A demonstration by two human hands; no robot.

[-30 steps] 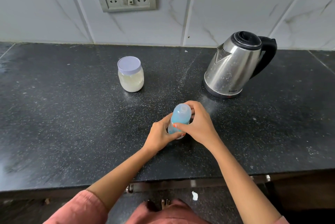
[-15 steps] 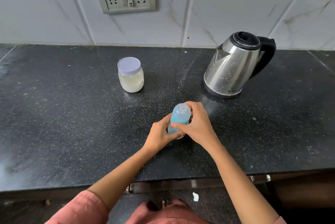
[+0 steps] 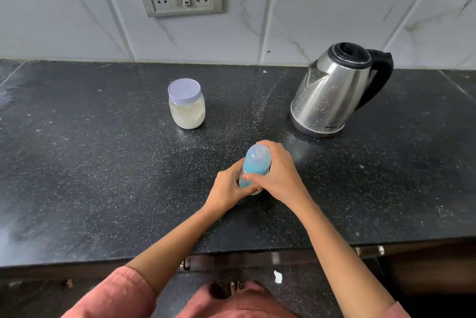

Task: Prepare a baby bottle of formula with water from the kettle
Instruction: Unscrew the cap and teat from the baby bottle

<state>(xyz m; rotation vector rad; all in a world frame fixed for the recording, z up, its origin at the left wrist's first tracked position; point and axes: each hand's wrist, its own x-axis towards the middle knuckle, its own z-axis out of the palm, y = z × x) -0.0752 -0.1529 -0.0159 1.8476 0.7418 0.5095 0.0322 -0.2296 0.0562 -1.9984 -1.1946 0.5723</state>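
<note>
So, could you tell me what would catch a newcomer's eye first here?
The left hand and right hand grip a blue bottle at the middle of the black counter, the right one higher up. A steel kettle stands behind to the right, and a lidded jar of pale contents behind to the left.
</note>
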